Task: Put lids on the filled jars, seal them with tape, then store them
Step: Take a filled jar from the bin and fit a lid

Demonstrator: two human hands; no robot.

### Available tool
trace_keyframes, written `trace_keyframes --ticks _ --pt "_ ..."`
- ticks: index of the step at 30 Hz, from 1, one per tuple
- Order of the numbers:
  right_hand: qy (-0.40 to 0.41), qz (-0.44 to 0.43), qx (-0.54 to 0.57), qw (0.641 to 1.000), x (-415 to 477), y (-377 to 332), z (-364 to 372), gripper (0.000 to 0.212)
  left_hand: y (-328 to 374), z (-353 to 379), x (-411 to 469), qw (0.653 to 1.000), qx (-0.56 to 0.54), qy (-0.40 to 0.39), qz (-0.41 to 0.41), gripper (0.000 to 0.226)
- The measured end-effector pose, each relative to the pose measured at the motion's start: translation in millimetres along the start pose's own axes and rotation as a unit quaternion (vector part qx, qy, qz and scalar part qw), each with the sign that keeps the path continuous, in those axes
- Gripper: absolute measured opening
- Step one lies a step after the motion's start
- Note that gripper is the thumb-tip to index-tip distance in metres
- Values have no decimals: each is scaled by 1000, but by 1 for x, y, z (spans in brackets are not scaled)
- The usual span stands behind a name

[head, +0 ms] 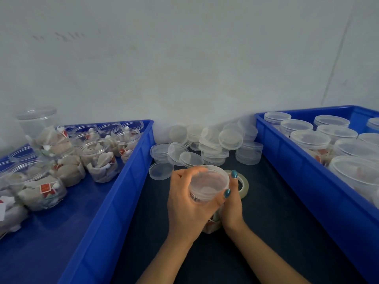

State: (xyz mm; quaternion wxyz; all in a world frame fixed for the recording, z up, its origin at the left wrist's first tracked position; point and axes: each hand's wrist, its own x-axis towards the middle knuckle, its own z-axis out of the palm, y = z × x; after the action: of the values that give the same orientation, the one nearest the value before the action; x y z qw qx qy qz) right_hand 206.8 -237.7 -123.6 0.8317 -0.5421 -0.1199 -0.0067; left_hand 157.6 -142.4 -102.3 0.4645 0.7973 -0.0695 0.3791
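on the dark table (266,218), between two blue bins, a filled jar (202,197) is held in both hands, with a clear lid (209,180) sitting on its mouth. the left hand (184,208) is wrapped round the lid and the top of the jar, fingers curled over the lid's rim. the right hand (232,208) is clasped round the jar's other side, its fingertips reaching the lid's edge. the step in hand is judged to be the closing of this jar; whether the lid is fully turned home cannot be told. no tape is seen on it, and the tape roll (244,184) lies flat on the table just behind the right hand, not held. a heap of loose lids (213,140) is piled against the wall (184,78) beyond.

in the left bin (127,173) many open jars (100,158) of tea bags (67,173) are left without lids, some upright and some tipped on their sides, so much of the work is judged to be outstanding. in the right bin (297,173) a good number of lidded jars (309,139) are stored close together; whether these have been taped cannot be made out. the job is therefore reckoned to be partly done: for the jar in hand, taping and storing are not yet done, and the left bin has yet to be worked through.
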Motion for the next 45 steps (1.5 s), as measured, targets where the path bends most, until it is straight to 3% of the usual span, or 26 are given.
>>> trace_keyframes --ticks 6,12,16,19,23,25,26,29,31,34,36,39,42,45 --pt "20 16 20 999 3 7 -4 59 3 6 -4 999 -21 20 -21 62" --pt "48 68 76 994 4 -3 -12 57 -6 -1 1 981 -138 -99 -91 92" --pt "40 90 98 990 5 -5 -11 64 -18 -11 9 948 -208 -193 -146 95" --pt "46 86 122 988 5 -8 -10 67 -27 -17 15 937 -244 -168 -185 99" --pt "73 60 126 987 5 -9 -10 67 -31 -20 19 947 -249 -100 -178 49" --pt "98 43 91 990 4 -6 -9 62 -25 -17 14 952 -241 -94 -167 36" --pt "110 25 61 992 3 -5 -8 59 -20 -14 10 956 -227 -100 -157 40" --pt "105 -74 -85 988 -4 -9 -5 51 -10 -4 -2 972 -155 -133 -118 84" --pt "94 -111 -151 978 -8 -10 -5 52 -3 -1 -5 976 -140 -124 -110 99" --pt "66 -127 -194 971 -9 -2 -7 37 0 -2 -4 977 -149 -95 -117 95" --pt "50 -83 -162 982 -10 -3 -4 41 0 -5 -3 974 -164 -87 -128 89" --pt "77 -44 -127 988 -12 -2 -3 41 -2 -5 -3 964 -199 -99 -147 87" --pt "123 -26 -101 987 -11 0 -2 54 -3 -5 -3 960 -217 -103 -146 87" --pt "126 10 -75 989 -10 1 -3 45 -5 -5 -2 961 -208 -107 -147 87"
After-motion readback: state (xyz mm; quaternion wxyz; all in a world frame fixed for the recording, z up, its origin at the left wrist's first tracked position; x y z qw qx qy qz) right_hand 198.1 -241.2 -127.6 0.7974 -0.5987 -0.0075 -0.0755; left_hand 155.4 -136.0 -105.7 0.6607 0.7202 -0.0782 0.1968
